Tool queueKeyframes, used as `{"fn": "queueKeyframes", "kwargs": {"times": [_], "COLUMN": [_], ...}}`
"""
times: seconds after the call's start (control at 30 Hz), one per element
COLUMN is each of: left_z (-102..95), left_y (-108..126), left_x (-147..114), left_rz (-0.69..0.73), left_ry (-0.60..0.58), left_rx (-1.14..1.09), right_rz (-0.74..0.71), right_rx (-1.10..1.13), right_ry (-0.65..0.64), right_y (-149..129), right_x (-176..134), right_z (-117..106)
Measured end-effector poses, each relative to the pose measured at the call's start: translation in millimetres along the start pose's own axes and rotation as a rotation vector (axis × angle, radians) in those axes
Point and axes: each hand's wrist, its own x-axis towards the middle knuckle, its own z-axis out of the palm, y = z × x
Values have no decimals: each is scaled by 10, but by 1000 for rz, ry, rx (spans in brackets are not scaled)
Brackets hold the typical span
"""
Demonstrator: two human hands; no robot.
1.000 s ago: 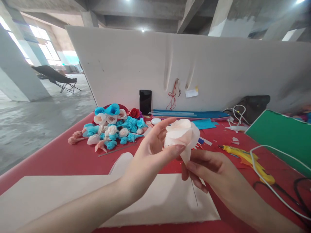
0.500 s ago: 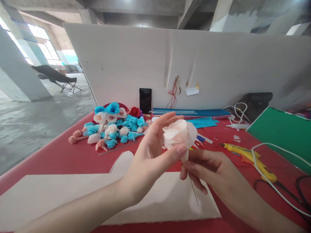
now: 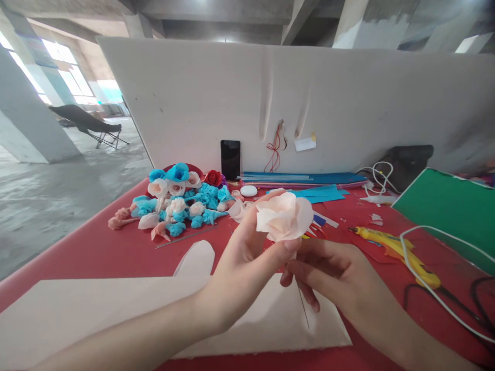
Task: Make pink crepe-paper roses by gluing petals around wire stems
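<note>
A pale pink paper rose [image 3: 284, 216] on a thin wire stem [image 3: 303, 304] is held up in front of me. My left hand [image 3: 247, 257] cups the bloom from the left, its thumb pressed at the base and its fingers behind the petals. Just under the bloom, my right hand [image 3: 332, 273] pinches the top of the stem between thumb and fingers. The wire's lower end sticks out below, over a cream paper sheet [image 3: 135, 314]. Cut paper petals [image 3: 197, 257] lie at that sheet's back edge.
Blue, white and pink paper flowers [image 3: 189, 201] are heaped at the back left. A yellow glue gun [image 3: 402, 252] with cables lies to the right, near a green board [image 3: 452, 216]. A phone [image 3: 231, 159] leans against the white panel [image 3: 201, 98], by blue paper strips [image 3: 320, 193].
My left fingers have come down and curled behind the bloom. The rose's petals now show more fully, and the wire has shifted slightly left.
</note>
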Motion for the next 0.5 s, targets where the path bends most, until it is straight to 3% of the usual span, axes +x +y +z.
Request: {"fn": "queueKeyframes", "kwargs": {"times": [0.17, 0.33, 0.5], "left_z": [-11, 10, -5], "left_y": [14, 19, -32], "left_x": [-12, -1, 0], "left_rz": [27, 19, 25], "left_ry": [-20, 49, -10], "left_rx": [13, 49, -55], "right_rz": [-10, -57, -98], "right_rx": [-23, -31, -24], "right_ry": [15, 114, 156], "right_y": [2, -12, -22], "right_x": [-35, -13, 38], "right_z": [-4, 37, 64]}}
